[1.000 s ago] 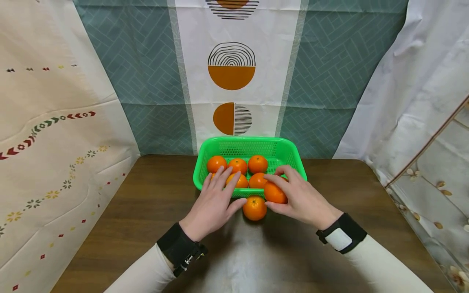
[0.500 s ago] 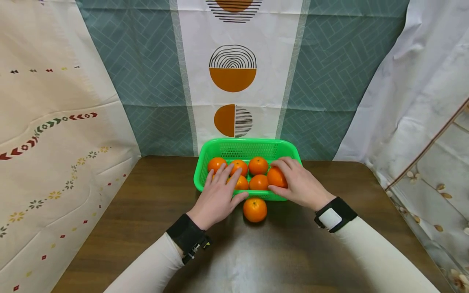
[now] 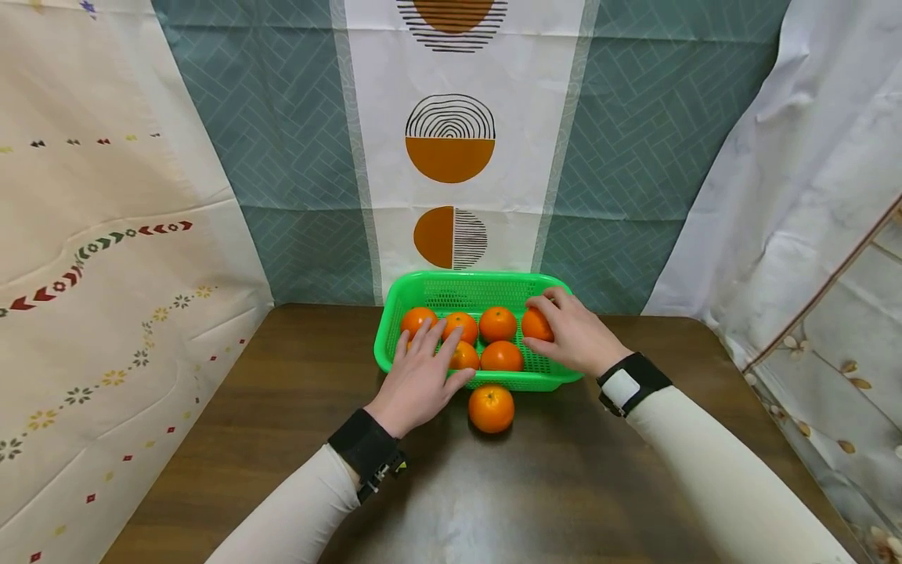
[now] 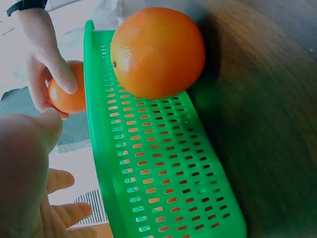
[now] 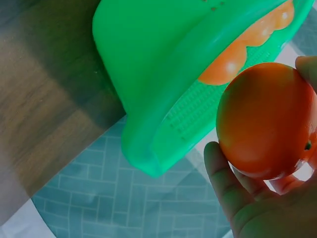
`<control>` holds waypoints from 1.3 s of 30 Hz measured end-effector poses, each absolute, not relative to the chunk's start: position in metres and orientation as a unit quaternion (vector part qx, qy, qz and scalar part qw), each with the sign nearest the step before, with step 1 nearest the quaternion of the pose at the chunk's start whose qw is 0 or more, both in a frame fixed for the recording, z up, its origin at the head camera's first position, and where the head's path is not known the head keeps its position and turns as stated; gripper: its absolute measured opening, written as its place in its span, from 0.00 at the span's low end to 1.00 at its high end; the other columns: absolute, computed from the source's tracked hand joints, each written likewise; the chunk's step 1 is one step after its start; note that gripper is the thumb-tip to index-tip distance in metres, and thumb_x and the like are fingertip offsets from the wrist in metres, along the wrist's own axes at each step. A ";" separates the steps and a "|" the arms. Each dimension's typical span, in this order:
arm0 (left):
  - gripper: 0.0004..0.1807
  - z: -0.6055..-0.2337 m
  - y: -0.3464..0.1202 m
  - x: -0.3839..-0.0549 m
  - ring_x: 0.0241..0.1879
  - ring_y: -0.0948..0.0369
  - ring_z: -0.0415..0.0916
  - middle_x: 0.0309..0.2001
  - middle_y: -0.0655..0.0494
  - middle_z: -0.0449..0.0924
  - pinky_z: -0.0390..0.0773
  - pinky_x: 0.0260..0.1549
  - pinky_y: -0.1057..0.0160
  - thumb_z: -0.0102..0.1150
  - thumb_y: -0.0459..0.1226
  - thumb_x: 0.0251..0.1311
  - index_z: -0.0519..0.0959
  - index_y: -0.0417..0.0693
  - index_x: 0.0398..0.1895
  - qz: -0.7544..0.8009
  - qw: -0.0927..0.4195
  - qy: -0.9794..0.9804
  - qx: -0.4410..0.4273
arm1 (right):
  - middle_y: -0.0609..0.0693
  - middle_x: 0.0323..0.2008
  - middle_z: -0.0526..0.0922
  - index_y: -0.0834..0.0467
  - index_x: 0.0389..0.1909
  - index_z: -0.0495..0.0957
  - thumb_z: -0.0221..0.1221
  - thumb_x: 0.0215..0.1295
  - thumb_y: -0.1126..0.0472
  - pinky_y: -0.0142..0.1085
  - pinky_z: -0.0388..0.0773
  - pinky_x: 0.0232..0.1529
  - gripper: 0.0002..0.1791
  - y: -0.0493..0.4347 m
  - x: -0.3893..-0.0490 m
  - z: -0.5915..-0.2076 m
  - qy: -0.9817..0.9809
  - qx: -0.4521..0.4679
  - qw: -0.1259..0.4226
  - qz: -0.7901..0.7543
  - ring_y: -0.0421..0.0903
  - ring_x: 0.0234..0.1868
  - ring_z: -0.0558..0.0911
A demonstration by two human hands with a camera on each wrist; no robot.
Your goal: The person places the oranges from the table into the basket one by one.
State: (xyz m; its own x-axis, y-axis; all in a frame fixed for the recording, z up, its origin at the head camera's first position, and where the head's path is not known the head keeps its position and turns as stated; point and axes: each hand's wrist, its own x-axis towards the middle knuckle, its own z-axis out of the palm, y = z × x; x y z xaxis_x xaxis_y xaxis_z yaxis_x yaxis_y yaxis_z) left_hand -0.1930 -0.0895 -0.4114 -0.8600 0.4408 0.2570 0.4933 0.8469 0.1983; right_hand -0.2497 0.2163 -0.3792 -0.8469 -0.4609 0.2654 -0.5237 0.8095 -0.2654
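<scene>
My right hand (image 3: 578, 337) grips an orange (image 3: 537, 324) at the right end of the green plastic basket (image 3: 486, 291). In the right wrist view, thumb and fingers wrap the held orange (image 5: 267, 121), which is over the basket's inside. Spread and fairly straight, the fingers of my left hand (image 3: 412, 388) reach over the basket's front left rim, overlapping the oranges there. Several oranges lie in the basket, among them one at the back (image 3: 497, 324) and one in front (image 3: 502, 356). Another orange (image 3: 491, 409) sits on the table just before the basket's front wall.
The brown wooden table (image 3: 550, 486) extends on both sides of the basket and toward me. Behind it hangs a patterned teal and white cloth (image 3: 634, 180). A cream cloth (image 3: 127, 329) borders the left side, a pale floral one (image 3: 810, 313) the right.
My right hand has carried the orange from above the front rim back into the basket's right end. The left hand has stayed nearly in place; the view has tilted slightly upward.
</scene>
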 end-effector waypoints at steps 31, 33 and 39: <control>0.17 -0.433 -0.094 -0.193 0.70 0.43 0.71 0.67 0.41 0.78 0.66 0.75 0.38 0.67 0.49 0.79 0.85 0.51 0.60 -0.142 0.159 -0.925 -0.314 | 0.64 0.61 0.75 0.60 0.74 0.76 0.74 0.73 0.49 0.53 0.86 0.47 0.36 0.210 -0.302 -0.391 -0.971 0.219 0.012 0.098 0.58 0.47 0.82; 0.14 -0.434 -0.094 -0.194 0.63 0.45 0.74 0.60 0.43 0.79 0.71 0.70 0.43 0.68 0.47 0.79 0.86 0.51 0.58 -0.139 0.173 -0.921 -0.319 | 0.64 0.60 0.76 0.61 0.74 0.76 0.74 0.73 0.49 0.53 0.86 0.47 0.36 0.210 -0.304 -0.391 -0.971 0.219 0.011 0.090 0.58 0.47 0.83; 0.09 -0.438 -0.096 -0.195 0.44 0.50 0.73 0.47 0.51 0.78 0.75 0.47 0.53 0.70 0.44 0.78 0.86 0.53 0.53 -0.128 0.197 -0.918 -0.320 | 0.65 0.59 0.77 0.62 0.72 0.77 0.75 0.72 0.49 0.54 0.85 0.46 0.35 0.208 -0.311 -0.392 -0.971 0.228 0.004 0.075 0.59 0.48 0.83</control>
State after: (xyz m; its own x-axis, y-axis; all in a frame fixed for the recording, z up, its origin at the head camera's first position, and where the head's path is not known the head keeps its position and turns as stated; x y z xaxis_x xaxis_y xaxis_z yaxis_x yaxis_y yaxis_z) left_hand -0.1954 -0.0956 -0.4376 -0.7179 0.5365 0.4436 0.6376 0.7626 0.1095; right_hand -0.3106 0.2080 -0.3923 -0.8958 -0.4424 0.0429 -0.4437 0.8845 -0.1444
